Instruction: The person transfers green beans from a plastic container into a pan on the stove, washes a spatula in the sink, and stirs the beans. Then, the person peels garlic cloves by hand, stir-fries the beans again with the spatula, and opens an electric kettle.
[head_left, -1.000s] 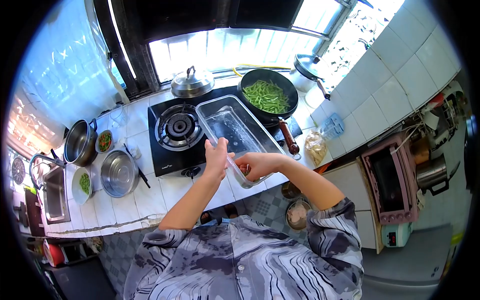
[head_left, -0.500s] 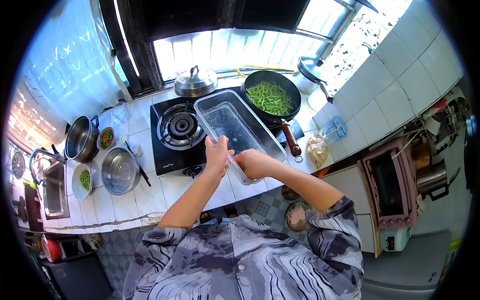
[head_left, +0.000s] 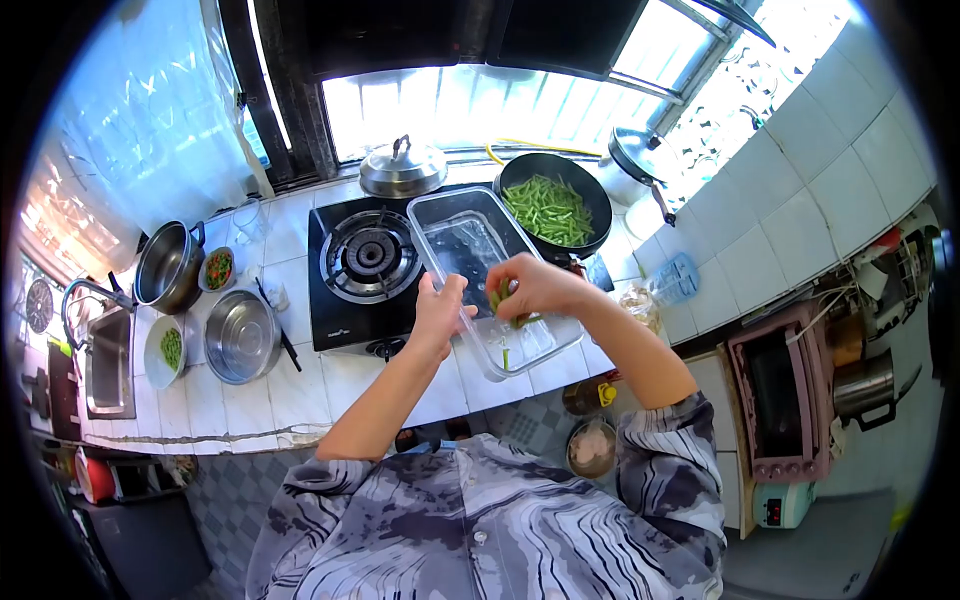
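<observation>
Lit brightly by daylight from the wide white-slatted window [head_left: 470,112], blown out nearly to white there. Glinting on the domed steel lid [head_left: 403,174] and inside the clear rectangular plastic container [head_left: 540,345]. Dimmer beneath the white-tiled desk [head_left: 250,408]. Bowed by wide-angle distortion and ringed in black at the edges.

Left hand [head_left: 438,316] curled, right hand [head_left: 536,288] pinched nearby

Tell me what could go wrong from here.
The right hand holds small green vegetable pieces above the clear, rectangular plastic container; some might drop loose.

The left hand grips the container along one long side, so it could tilt if that hold slips.

The right forearm overlaps the view of the round black pan's brown handle; if they are close, a bump might jar the pan.
</observation>
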